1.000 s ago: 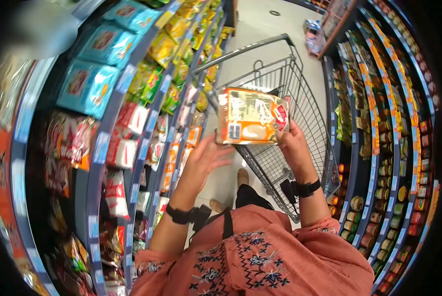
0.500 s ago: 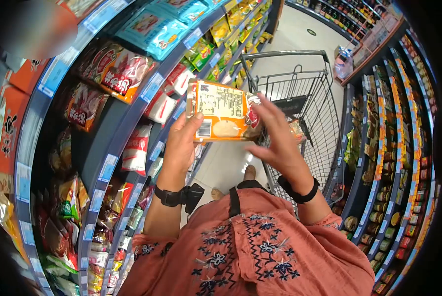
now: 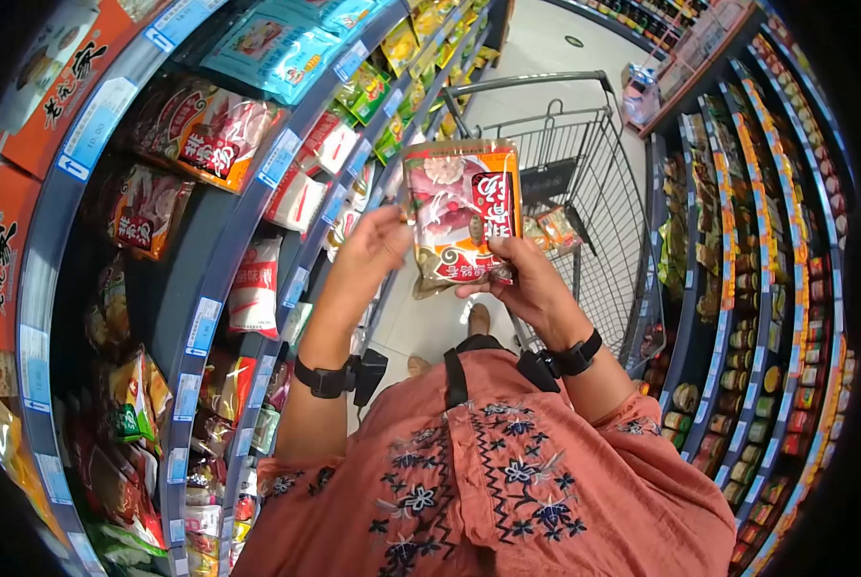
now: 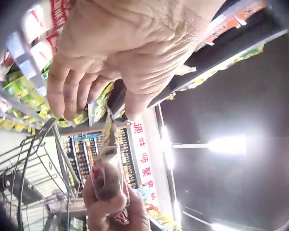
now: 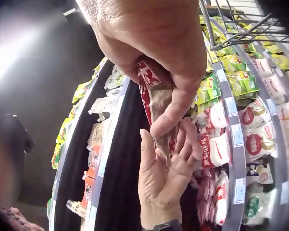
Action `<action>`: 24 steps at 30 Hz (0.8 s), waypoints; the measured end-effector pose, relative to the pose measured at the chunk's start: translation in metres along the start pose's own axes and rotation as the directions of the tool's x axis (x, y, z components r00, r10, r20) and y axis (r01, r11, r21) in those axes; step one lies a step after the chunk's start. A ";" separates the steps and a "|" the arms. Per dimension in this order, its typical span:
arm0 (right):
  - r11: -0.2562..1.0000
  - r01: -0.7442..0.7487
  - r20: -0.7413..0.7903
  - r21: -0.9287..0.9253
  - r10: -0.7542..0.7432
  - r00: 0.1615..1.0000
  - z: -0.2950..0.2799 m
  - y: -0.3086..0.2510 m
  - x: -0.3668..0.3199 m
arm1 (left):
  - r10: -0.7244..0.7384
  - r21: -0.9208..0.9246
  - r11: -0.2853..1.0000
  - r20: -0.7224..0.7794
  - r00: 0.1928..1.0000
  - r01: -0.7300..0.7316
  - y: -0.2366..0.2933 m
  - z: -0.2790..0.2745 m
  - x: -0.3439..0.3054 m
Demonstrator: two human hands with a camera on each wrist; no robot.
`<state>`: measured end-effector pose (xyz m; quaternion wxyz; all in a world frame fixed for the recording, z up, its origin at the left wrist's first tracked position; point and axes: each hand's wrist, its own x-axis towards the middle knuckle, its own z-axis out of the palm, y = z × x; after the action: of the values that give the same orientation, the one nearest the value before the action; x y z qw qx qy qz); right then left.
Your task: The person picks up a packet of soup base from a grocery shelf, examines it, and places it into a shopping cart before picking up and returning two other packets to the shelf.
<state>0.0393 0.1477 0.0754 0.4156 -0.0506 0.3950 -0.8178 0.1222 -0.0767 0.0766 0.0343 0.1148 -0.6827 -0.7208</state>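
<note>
Holding a snack packet [image 3: 459, 216] up in front of the chest, printed face showing: the right hand [image 3: 531, 279] pinches its near bottom edge, and the left hand [image 3: 373, 245] nips the left edge between thumb and fingertips. Light pinches at the seams, I'd say, keep the print flat and readable. Beyond it stands the shopping cart [image 3: 584, 163], and shelves [image 3: 257, 183] run along the left.

I see a wire cart [image 3: 604, 192] at 12 o'clock with two packets [image 3: 551, 229] lying inside. Shelves of snack bags [image 3: 209, 125] curve from 8 to 11 o'clock. Shelves of jars [image 3: 685, 396] run from 1 to 4 o'clock.
</note>
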 end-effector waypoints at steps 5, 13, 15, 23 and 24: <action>0.998 0.056 0.007 0.011 -0.056 0.998 0.004 0.009 -0.007 | 0.003 -0.155 0.987 0.207 0.978 0.030 -0.012 0.017 -0.005; 0.965 0.007 0.110 -0.264 0.022 0.994 0.010 0.023 -0.001 | 0.044 -0.095 0.995 0.032 0.999 -0.041 0.014 -0.005 -0.013; 0.961 -0.033 0.181 -0.274 0.085 0.980 0.022 0.026 0.005 | 0.012 -0.095 0.995 -0.003 1.000 -0.012 0.029 -0.012 -0.016; 0.998 -0.053 0.219 0.033 0.045 0.975 0.054 0.056 0.037 | 0.156 -0.176 0.963 -0.253 0.955 -0.204 0.017 -0.013 -0.032; 0.990 -0.098 0.248 -0.100 0.120 0.961 0.054 0.057 0.039 | 0.150 -0.146 0.969 -0.285 0.947 -0.198 0.019 -0.017 -0.037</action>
<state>0.0726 0.0672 0.0637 0.5046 -0.1509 0.3761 -0.7623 0.1592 -0.0865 0.0990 0.2009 0.1483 -0.6139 -0.7488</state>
